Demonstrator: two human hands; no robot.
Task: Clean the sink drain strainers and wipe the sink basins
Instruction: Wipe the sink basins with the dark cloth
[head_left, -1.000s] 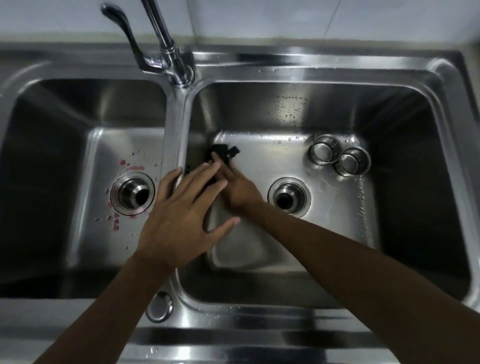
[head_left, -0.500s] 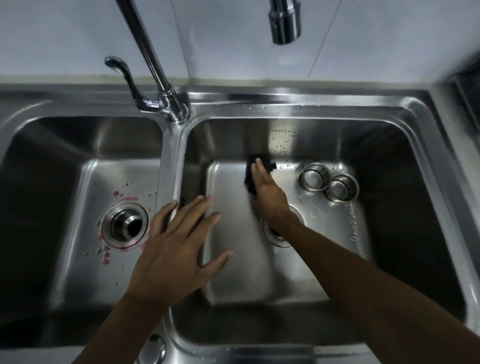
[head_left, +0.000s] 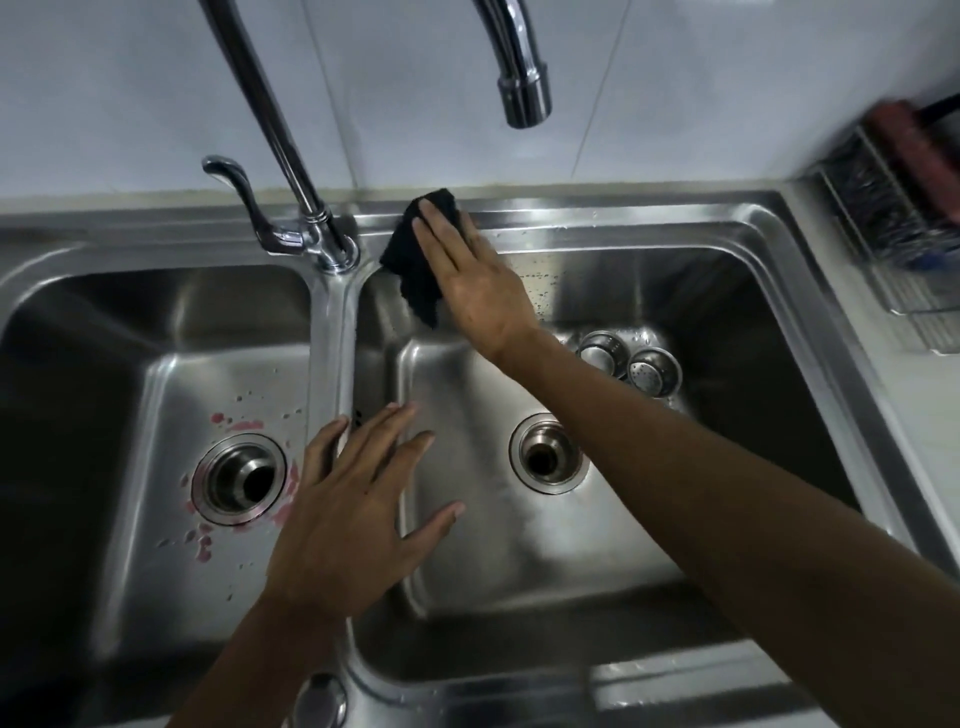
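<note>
A steel double sink fills the view. My right hand (head_left: 470, 270) presses a black cloth (head_left: 415, 260) flat against the back rim of the right basin (head_left: 753, 395), just right of the faucet base. My left hand (head_left: 348, 514) hovers open with fingers spread over the divider (head_left: 332, 338) between the basins. Two drain strainers (head_left: 631, 361) lie side by side on the right basin's floor at the back. The right drain (head_left: 548, 453) stands uncovered. Around the left drain (head_left: 240, 480) in the left basin (head_left: 156, 415) are pink spots.
The faucet spout (head_left: 522, 88) hangs above the right basin, and its lever handle (head_left: 244, 202) points left at the back rim. A wire rack (head_left: 893, 218) with a red item stands on the counter at the right. A round cap (head_left: 319, 701) sits on the front rim.
My right hand has slid the black cloth from the basin floor up the back wall onto the back rim. My left hand stayed over the divider. The view tilted upward.
</note>
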